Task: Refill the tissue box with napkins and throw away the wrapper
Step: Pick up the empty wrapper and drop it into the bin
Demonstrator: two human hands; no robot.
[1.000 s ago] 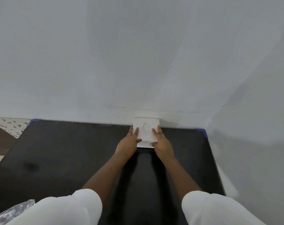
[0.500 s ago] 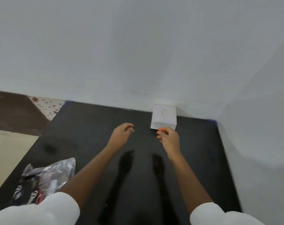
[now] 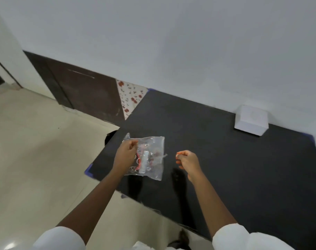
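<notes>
Pinched between thumb and fingers of the left hand [image 3: 127, 153], the clear plastic wrapper [image 3: 150, 157] hangs above the near left corner of the black table [image 3: 225, 168]; whether its lower edge touches the surface is unclear because of motion blur. Red and white printing shows through the film. The right hand [image 3: 187, 161], loosely curled with fingertips close together, hovers just right of the wrapper and holds nothing visible. The white tissue box [image 3: 251, 120] stands at the far right of the table, against the white wall [image 3: 171, 42], well apart from both hands. White sleeves [image 3: 244, 237] cover the upper forearms. Cream floor tiles [image 3: 36, 150] lie to the left.
</notes>
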